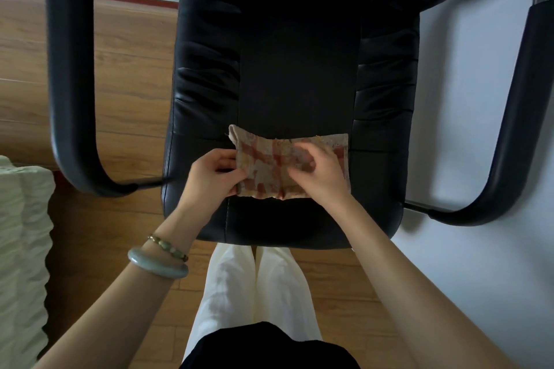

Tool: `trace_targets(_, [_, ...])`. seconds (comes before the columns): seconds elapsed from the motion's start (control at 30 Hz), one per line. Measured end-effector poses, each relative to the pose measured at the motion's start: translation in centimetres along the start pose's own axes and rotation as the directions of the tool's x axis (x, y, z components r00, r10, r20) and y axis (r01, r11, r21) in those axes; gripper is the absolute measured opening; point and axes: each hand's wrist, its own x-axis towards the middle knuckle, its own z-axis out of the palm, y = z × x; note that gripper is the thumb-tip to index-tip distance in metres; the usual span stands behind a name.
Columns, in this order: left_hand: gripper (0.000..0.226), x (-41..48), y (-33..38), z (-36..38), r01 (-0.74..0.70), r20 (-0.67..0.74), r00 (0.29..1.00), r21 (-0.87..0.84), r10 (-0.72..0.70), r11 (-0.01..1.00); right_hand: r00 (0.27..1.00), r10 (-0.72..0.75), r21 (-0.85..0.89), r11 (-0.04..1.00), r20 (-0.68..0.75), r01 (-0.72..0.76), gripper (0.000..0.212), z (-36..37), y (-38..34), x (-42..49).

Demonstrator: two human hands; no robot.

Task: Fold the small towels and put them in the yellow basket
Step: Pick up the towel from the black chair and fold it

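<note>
A small beige towel with a red-orange pattern (266,162) lies folded into a strip across the front of a black chair seat (299,75). My left hand (211,177) pinches the towel's left edge between thumb and fingers. My right hand (320,172) rests on the towel's right half, fingers curled into the cloth near its middle. The towel's far right end sticks out past my right hand. No yellow basket is in view.
The black chair has curved armrests at left (70,93) and right (506,129). A pale green ribbed fabric object (21,249) stands at the left edge. Wooden floor lies left, a white wall right. My white trousers (254,287) are below the seat.
</note>
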Motion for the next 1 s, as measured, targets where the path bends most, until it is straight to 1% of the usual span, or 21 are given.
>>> trace_targets(0.07, [0.023, -0.8, 0.6, 1.7, -0.062, -0.011, 0.998, 0.030, 0.062, 0.998, 0.998, 0.052, 0.278, 0.959, 0.031, -0.059, 0.033, -1.0, -0.8, -0.7])
trace_targets(0.1, [0.024, -1.1, 0.8, 2.7, -0.101, -0.009, 0.995, 0.068, 0.101, 0.993, 0.997, 0.058, 0.371, 0.926, 0.058, -0.076, 0.027, -1.4, -1.3, -1.1])
trace_targets(0.2, [0.029, -1.7, 1.3, 5.9, -0.196, 0.010, 0.980, 0.163, 0.197, 0.967, 0.988, 0.080, 0.521, 0.842, 0.132, -0.138, 0.019, -1.8, -2.2, -1.6])
trace_targets(0.27, [0.030, -2.1, 1.7, 7.7, -0.208, 0.001, 0.978, 0.134, 0.210, 0.969, 0.985, 0.124, 0.551, 0.817, 0.123, -0.172, 0.017, -1.9, -2.5, -1.6])
trace_targets(0.3, [0.030, -2.2, 1.8, 8.5, -0.213, 0.011, 0.977, 0.110, 0.213, 0.971, 0.987, 0.136, 0.533, 0.831, 0.084, -0.160, 0.015, -2.0, -2.4, -1.5])
trace_targets(0.37, [0.034, -2.3, 1.7, 9.7, -0.224, 0.081, 0.972, 0.063, 0.219, 0.973, 0.990, 0.140, 0.485, 0.865, 0.007, -0.125, 0.012, -2.5, -1.6, -1.1])
trace_targets(0.43, [0.038, -2.4, 1.2, 10.2, -0.214, 0.135, 0.969, 0.030, 0.208, 0.976, 0.988, 0.152, 0.481, 0.869, -0.033, -0.118, 0.016, -3.2, -0.7, -0.8])
trace_targets(0.47, [0.039, -2.3, 0.8, 10.2, -0.204, 0.131, 0.971, 0.033, 0.198, 0.978, 0.986, 0.159, 0.465, 0.877, -0.050, -0.118, 0.018, -3.5, 0.0, -0.6])
trace_targets(0.57, [0.039, -1.5, -0.7, 9.3, -0.166, 0.053, 0.985, 0.086, 0.162, 0.982, 0.980, 0.147, 0.345, 0.934, -0.132, -0.094, 0.020, -4.1, 2.1, 0.2])
trace_targets(0.63, [0.033, -0.7, -1.8, 8.4, -0.120, 0.008, 0.993, 0.128, 0.120, 0.984, 0.970, 0.157, 0.285, 0.953, -0.188, -0.099, 0.026, -4.2, 3.6, 0.8])
trace_targets(0.7, [0.030, 0.0, -2.9, 7.7, -0.081, -0.026, 0.996, 0.208, 0.088, 0.975, 0.963, 0.151, 0.232, 0.968, -0.225, -0.097, 0.034, -4.2, 4.6, 1.1])
trace_targets(0.8, [0.038, 0.7, -4.1, 7.2, -0.046, -0.049, 0.997, 0.301, 0.064, 0.952, 0.960, 0.125, 0.156, 0.984, -0.249, -0.088, 0.036, -4.1, 5.2, 1.3])
trace_targets(0.87, [0.041, 1.1, -4.4, 7.3, -0.031, -0.063, 0.997, 0.310, 0.053, 0.950, 0.954, 0.132, 0.113, 0.988, -0.269, -0.105, 0.033, -3.8, 5.5, 1.2])
trace_targets(0.93, [0.044, 1.7, -4.1, 7.6, -0.014, -0.080, 0.996, 0.294, 0.040, 0.956, 0.935, 0.135, 0.051, 0.991, -0.328, -0.125, 0.033, -3.4, 5.8, 1.2])
trace_targets(1.0, [0.047, 2.2, -3.6, 8.2, -0.003, -0.086, 0.996, 0.278, 0.027, 0.961, 0.912, 0.137, -0.015, 0.988, -0.386, -0.155, 0.037, -3.3, 6.2, 1.2])
